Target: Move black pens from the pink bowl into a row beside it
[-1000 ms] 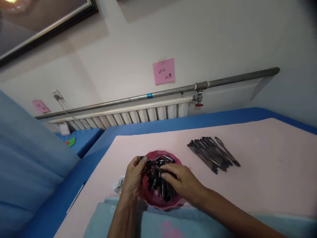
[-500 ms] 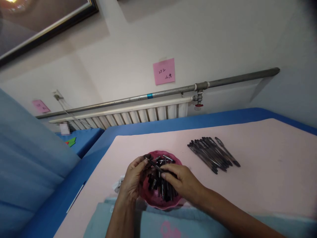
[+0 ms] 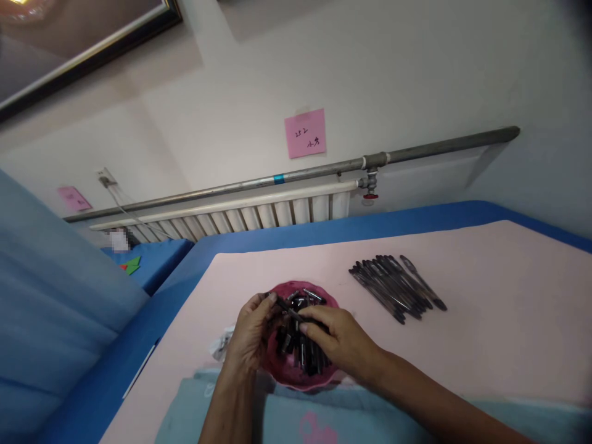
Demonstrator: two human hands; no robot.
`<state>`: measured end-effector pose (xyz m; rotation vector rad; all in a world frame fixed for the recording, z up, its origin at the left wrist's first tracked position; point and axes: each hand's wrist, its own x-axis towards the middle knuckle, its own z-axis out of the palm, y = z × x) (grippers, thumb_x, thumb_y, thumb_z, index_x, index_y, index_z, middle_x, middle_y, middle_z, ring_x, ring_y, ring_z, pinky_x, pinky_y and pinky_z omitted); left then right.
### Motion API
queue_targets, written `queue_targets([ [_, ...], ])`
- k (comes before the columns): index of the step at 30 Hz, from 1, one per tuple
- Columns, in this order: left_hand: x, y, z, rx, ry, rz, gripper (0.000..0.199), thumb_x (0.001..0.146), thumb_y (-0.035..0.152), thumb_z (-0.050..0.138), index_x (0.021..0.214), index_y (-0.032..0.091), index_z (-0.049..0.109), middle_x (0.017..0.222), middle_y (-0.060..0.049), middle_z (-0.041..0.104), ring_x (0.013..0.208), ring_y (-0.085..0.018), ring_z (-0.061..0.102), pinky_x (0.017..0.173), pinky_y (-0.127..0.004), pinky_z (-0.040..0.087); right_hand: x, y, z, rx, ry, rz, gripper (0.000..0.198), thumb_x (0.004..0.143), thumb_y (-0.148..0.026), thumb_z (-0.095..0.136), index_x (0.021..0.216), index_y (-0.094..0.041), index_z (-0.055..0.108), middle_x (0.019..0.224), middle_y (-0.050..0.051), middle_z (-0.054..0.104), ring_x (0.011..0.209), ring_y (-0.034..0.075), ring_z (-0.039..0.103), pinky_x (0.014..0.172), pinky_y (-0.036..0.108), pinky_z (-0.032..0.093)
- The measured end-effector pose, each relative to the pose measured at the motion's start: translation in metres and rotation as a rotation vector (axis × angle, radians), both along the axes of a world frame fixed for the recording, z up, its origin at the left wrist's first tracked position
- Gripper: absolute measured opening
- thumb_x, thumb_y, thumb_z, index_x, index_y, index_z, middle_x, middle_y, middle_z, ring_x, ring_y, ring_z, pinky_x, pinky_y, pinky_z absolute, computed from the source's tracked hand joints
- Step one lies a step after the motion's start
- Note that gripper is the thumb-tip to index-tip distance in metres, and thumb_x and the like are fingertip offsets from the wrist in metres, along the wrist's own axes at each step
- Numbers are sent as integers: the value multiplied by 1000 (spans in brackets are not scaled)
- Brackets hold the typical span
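Both hands hold one dark pen (image 3: 289, 308) between them, slanting over a pink scalloped bowl (image 3: 303, 383). My left hand (image 3: 252, 327) pinches its upper left end between thumb and fingers. At the other end, my right hand (image 3: 340, 339) is closed around the pen with thumb and forefinger. Loose dark pen parts (image 3: 303, 351), some of them clear and some black, lie heaped in the bowl. To the right, a row of dark pens (image 3: 393, 287) rests side by side on the pink sheet. Whether the held pen's cap is fully on cannot be made out.
The pink sheet (image 3: 485, 290) covers a blue table (image 3: 370, 225). A light blue cloth (image 3: 277, 419) lies along the near edge, and a crumpled white piece (image 3: 221, 344) is left of the bowl. Behind are a radiator (image 3: 266, 216) and a pipe (image 3: 222, 188).
The left fingers have shifted slightly along the pen's end, and its tip sits a little differently. The right hand keeps its grip. The pen row and bowl stay put.
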<state>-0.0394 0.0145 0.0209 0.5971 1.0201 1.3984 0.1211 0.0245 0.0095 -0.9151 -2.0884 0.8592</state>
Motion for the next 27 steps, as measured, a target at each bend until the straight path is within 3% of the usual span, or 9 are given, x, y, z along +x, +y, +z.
queue_targets([
  [8, -2, 0, 0, 12, 4, -1, 19, 61, 24, 70, 74, 14, 60, 70, 0, 65, 65, -12, 60, 63, -25, 48, -1, 0, -1, -52, -2, -5, 16, 81, -18, 45, 85, -20, 61, 80, 1, 64, 75, 15, 58, 70, 30, 45],
  [14, -3, 2, -4, 17, 13, 23, 19, 57, 21, 73, 67, 14, 59, 59, 2, 62, 56, -8, 58, 60, -21, 47, -1, -1, -1, -93, 19, 3, 17, 81, -18, 46, 86, -21, 62, 79, 1, 64, 76, 16, 58, 71, 31, 46],
  [27, -1, 0, -3, 68, -40, 35, 15, 59, 17, 71, 69, 13, 61, 62, 0, 66, 59, -9, 61, 60, -19, 47, -1, 1, 0, -474, 267, 104, 17, 78, -24, 50, 86, -19, 64, 77, 2, 65, 71, 17, 60, 65, 30, 48],
])
